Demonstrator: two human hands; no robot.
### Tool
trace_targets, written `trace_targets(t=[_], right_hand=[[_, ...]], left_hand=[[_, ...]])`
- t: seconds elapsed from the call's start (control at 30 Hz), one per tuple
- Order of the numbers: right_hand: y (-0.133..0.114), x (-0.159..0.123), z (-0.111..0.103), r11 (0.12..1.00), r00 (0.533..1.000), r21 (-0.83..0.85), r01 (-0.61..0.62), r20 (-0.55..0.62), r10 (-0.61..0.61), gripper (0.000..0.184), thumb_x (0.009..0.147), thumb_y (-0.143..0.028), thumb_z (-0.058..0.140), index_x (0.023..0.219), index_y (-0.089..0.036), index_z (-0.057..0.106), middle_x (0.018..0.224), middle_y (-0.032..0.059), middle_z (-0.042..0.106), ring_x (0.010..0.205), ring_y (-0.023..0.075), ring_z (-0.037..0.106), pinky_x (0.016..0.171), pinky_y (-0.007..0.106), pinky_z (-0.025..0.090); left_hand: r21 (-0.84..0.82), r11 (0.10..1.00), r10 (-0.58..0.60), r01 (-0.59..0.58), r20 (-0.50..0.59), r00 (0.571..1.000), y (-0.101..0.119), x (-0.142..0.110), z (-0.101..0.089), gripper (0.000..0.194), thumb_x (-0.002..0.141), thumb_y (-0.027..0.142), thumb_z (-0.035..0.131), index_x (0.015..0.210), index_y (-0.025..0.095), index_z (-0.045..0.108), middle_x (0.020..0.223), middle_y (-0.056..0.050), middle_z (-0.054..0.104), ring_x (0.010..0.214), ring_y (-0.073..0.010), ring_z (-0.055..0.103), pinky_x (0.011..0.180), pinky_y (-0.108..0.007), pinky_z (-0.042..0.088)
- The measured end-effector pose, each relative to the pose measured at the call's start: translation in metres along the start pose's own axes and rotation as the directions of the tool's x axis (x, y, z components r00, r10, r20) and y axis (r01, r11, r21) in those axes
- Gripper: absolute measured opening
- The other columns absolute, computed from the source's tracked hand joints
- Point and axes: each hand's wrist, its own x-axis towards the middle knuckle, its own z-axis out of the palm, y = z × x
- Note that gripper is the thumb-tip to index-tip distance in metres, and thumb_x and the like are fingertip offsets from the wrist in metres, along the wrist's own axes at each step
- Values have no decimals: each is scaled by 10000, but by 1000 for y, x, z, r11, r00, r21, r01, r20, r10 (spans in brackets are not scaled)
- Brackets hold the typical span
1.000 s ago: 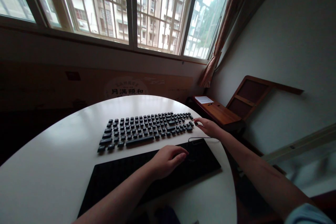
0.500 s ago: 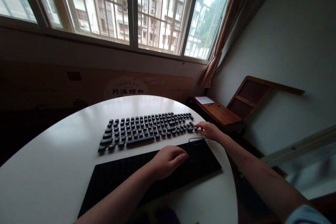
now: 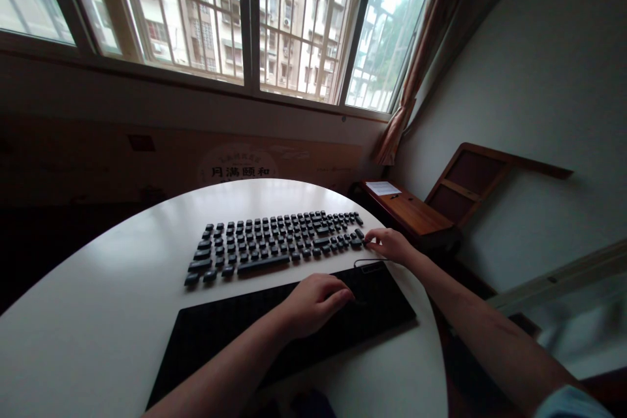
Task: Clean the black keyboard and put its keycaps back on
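Note:
Black keycaps (image 3: 264, 241) stand in keyboard-like rows on the white round table (image 3: 88, 313), with a long space bar (image 3: 263, 264) along the near row. Closer to me lies a flat black keyboard base (image 3: 386, 307), its cable coming off the far right edge. Over this base is my left hand (image 3: 318, 300), fingers curled and thumb against them; whatever they grip, if anything, is hidden. At the right end of the keycap rows, my right hand (image 3: 390, 245) pinches a small dark keycap (image 3: 365, 242) low at the table surface.
The table's curved right edge runs close under my right forearm. Beyond it stands a wooden chair (image 3: 426, 209) with a white paper (image 3: 383, 189) on its seat. A dark object (image 3: 311, 403) lies at the near edge of view. A barred window is ahead.
My right hand has come slightly nearer to me along the right end of the rows, carrying the keycap to the near corner. My left hand has stayed in place.

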Motion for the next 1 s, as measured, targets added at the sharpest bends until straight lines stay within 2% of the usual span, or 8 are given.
trace_targets(t=[0.2, 0.33, 0.47, 0.6, 0.67, 0.73, 0.8, 1.0], right_hand=[[-5, 2, -4, 1000, 999, -6, 17, -33, -17, 101, 831, -268, 675, 911, -229, 724, 885, 13, 731, 713, 154, 652, 709, 269, 473], [-22, -5, -31, 999, 992, 3, 36, -123, -35, 138, 876, -301, 636, 948, -210, 710, 967, 56, 717, 731, 168, 647, 758, 307, 496], [-60, -42, -62, 990, 947, 58, 131, -301, -108, 206, 952, -327, 532, 943, -205, 699, 976, 86, 700, 845, 205, 662, 807, 336, 521], [-99, -100, -66, 969, 894, 128, 213, -425, -140, 227, 976, -301, 488, 956, -222, 700, 976, 92, 696, 913, 224, 664, 808, 354, 546], [-110, -125, -59, 961, 875, 158, 228, -465, -131, 222, 976, -287, 488, 967, -227, 702, 964, 96, 697, 902, 225, 665, 787, 355, 555], [-116, -143, -54, 952, 859, 192, 237, -499, -113, 225, 978, -276, 482, 962, -229, 702, 942, 97, 697, 882, 224, 665, 764, 353, 559], [-120, -153, -54, 940, 848, 231, 251, -520, -99, 231, 981, -262, 472, 953, -232, 700, 924, 93, 694, 861, 219, 664, 740, 344, 558], [-134, -157, -70, 885, 839, 339, 319, -535, -97, 251, 991, -274, 449, 896, -222, 675, 868, 74, 683, 790, 199, 655, 686, 316, 538]], left_hand=[[10, 1000, 1, -1, 1, 1000, 1, 0, -1, 522, 987, 538, 347, 988, 181, 729, 922, -66, 725, 863, -208, 640, 798, -300, 462], [6, 1000, 8, -8, 4, 1000, 1, 0, -1, 415, 968, 468, 434, 971, 183, 736, 922, -61, 728, 857, -203, 642, 795, -298, 461], [16, 999, 44, -44, 5, 999, 1, -1, -1, 289, 931, 391, 531, 941, 194, 743, 897, -51, 728, 836, -188, 642, 794, -293, 460], [100, 992, 81, -78, -20, 997, 2, -3, 1, 176, 842, 309, 647, 966, 223, 738, 997, -62, 709, 965, -219, 622, 902, -338, 460], [226, 972, 83, -69, -53, 995, 3, -4, 5, 317, 756, 276, 727, 1072, 260, 715, 1175, -77, 666, 1148, -278, 555, 1042, -435, 389], [357, 933, 61, -42, -42, 997, 4, -4, 10, 491, 720, 285, 757, 1202, 295, 663, 1335, -90, 594, 1285, -341, 466, 1128, -570, 249], [432, 901, 21, -27, 19, 1000, 5, -4, 15, 501, 785, 341, 712, 1277, 310, 620, 1430, -107, 526, 1341, -358, 427, 1132, -625, 201], [507, 861, 30, -49, 45, 999, 3, -3, 21, 464, 860, 384, 645, 1312, 291, 599, 1467, -122, 485, 1337, -341, 453, 1111, -537, 315]])
